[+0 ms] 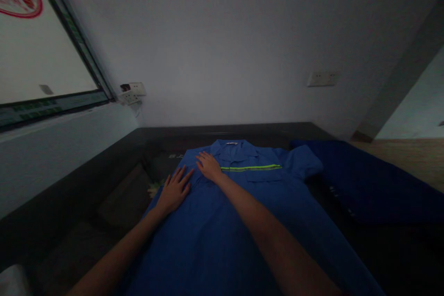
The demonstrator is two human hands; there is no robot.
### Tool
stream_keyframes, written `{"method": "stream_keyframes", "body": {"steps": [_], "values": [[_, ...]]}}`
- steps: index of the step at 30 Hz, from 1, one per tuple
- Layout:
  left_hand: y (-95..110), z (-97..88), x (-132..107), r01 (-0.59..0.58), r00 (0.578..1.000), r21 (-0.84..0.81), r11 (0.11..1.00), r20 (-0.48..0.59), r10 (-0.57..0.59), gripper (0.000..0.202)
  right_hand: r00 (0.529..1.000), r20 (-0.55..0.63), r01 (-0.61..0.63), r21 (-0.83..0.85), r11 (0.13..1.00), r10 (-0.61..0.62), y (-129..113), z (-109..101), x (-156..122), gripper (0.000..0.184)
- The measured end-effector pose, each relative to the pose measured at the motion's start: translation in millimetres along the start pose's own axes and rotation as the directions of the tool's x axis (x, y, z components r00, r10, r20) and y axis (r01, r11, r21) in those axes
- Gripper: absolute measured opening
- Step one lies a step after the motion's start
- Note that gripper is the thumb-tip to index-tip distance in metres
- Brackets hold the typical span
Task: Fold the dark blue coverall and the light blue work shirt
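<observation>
A blue work shirt (pixel 222 222) lies spread out, front up, with its collar toward the wall and a yellow-green stripe across the chest. My left hand (pixel 174 190) rests on the shirt's left edge, fingers spread. Farther up, my right hand (pixel 209 166) lies flat on the chest near the left shoulder, its fingers stretched out and covering one end of the stripe. The sleeve on the right sticks outward; the one on the left does not show. Neither hand holds anything.
Dark navy cloth (pixel 364 180) lies to the right of the shirt on the dark surface (pixel 145 134). A wall socket (pixel 322 78) is at the right, and a power strip (pixel 129 97) hangs by a socket at the left. A window frame (pixel 58 104) borders the left wall.
</observation>
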State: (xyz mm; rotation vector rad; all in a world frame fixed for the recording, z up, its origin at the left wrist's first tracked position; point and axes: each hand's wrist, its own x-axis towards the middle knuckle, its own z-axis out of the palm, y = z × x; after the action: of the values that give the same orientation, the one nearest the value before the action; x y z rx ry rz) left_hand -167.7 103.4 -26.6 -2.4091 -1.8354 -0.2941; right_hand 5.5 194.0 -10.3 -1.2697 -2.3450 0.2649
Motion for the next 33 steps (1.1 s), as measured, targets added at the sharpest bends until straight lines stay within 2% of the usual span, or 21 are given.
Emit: {"method": "stream_keyframes", "body": {"steps": [5,7,10,13,15,17,20,22,24,26,29,31,33], "values": [[-1,-0.1,1,-0.036,0.996,-0.012,0.999,0.078,0.037,0.047,0.994,-0.108,0.017,0.08,0.997,-0.008,15,-49,-39,0.037],[-2,2.4,1,-0.047,0.993,-0.009,0.999,0.104,0.048,0.049,0.986,-0.165,-0.009,0.143,0.99,0.033,32,-74,-68,0.033],[-5,4.4,2,-0.056,0.989,-0.017,0.998,0.138,0.058,0.051,0.954,-0.247,-0.089,0.305,0.948,0.169,68,-112,-123,0.026],[-9,-2.1,11,-0.012,0.984,-0.066,0.998,0.176,0.024,0.053,0.903,-0.231,-0.218,0.479,0.85,0.362,110,-148,-186,0.021],[-6,-13.4,24,0.046,0.986,-0.087,0.995,0.165,-0.031,0.056,0.832,-0.177,-0.339,0.588,0.735,0.525,136,-165,-225,0.02],[6,-28.5,45,0.065,0.991,-0.091,0.994,0.124,-0.054,0.058,0.744,-0.104,-0.444,0.662,0.604,0.66,157,-177,-256,0.017],[50,-49.8,83,-0.031,0.995,-0.111,0.993,0.089,0.041,0.05,0.592,-0.063,-0.538,0.712,0.452,0.804,177,-188,-278,0.011],[96,-57.5,106,-0.133,0.985,-0.138,0.981,0.087,0.146,0.044,0.506,-0.102,-0.571,0.705,0.421,0.856,184,-193,-279,0.015],[147,-57.4,125,-0.267,0.949,-0.183,0.946,0.124,0.291,0.042,0.449,-0.113,-0.61,0.686,0.396,0.886,188,-200,-273,0.031],[197,-49.5,137,-0.354,0.918,-0.208,0.912,0.11,0.381,0.039,0.426,-0.057,-0.653,0.671,0.35,0.903,192,-208,-266,0.043],[258,-27.1,150,-0.412,0.888,-0.26,0.873,0.099,0.448,0.04,0.418,0.052,-0.7,0.655,0.285,0.907,196,-217,-260,0.043],[288,-9.8,158,-0.408,0.887,-0.281,0.869,0.103,0.45,0.042,0.429,0.099,-0.713,0.647,0.269,0.898,199,-218,-258,0.035],[309,6.2,167,-0.389,0.898,-0.28,0.878,0.097,0.429,0.043,0.446,0.139,-0.725,0.635,0.266,0.884,201,-218,-258,0.026]]}}
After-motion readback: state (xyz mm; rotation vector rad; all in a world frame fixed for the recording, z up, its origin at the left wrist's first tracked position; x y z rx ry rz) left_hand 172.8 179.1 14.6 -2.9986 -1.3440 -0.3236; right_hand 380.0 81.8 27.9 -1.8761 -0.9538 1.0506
